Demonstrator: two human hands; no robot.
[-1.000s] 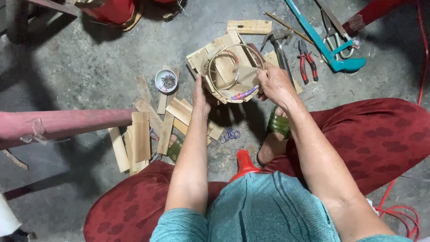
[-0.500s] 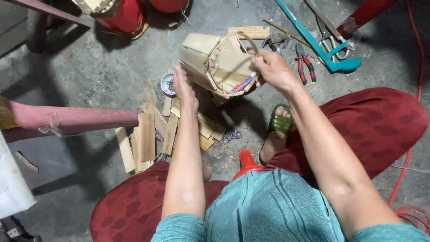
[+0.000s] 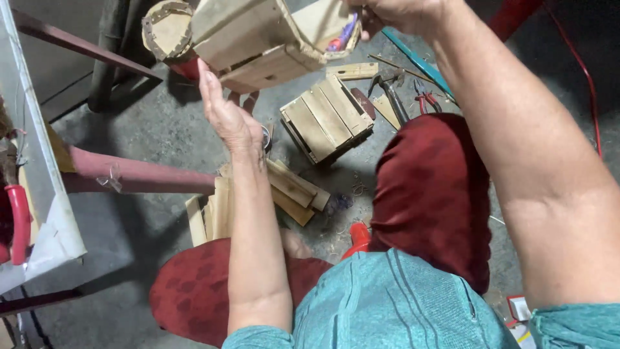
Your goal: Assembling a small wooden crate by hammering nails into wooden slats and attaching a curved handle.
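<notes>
The person sat low, both arms raised toward 12 o'clock. The right hand (image 3: 403,13) was up at the top edge, fingers curled tight on the rim of a wooden bucket (image 3: 258,42) made of slats; the hand was partly cut off by the frame, so the thumb couldn't be seen. The bucket hung tilted, open mouth toward 2 o'clock, w/ something purple and red inside, too hidden to name. The left hand (image 3: 226,113) stood at approx. 11 o'clock, open, fingers straight and together, palm flat against the bucket's lower side, gripping nothing. The left forearm ran straight down to 6 o'clock; the right forearm came in steeply from 4 o'clock and filled that side.

On the floor at 1 o'clock lay a second slatted piece (image 3: 329,119), on its side. Loose wooden strips (image 3: 284,190) lay near centre, partly behind the left arm. At 2 o'clock, a hammer (image 3: 387,87) and red-handled pliers (image 3: 426,97), both half hidden by the right arm. A pink pipe (image 3: 135,174) ran in from 9 o'clock. A round drum-like thing (image 3: 165,29) at 11 o'clock sat behind the bucket, mostly covered.
</notes>
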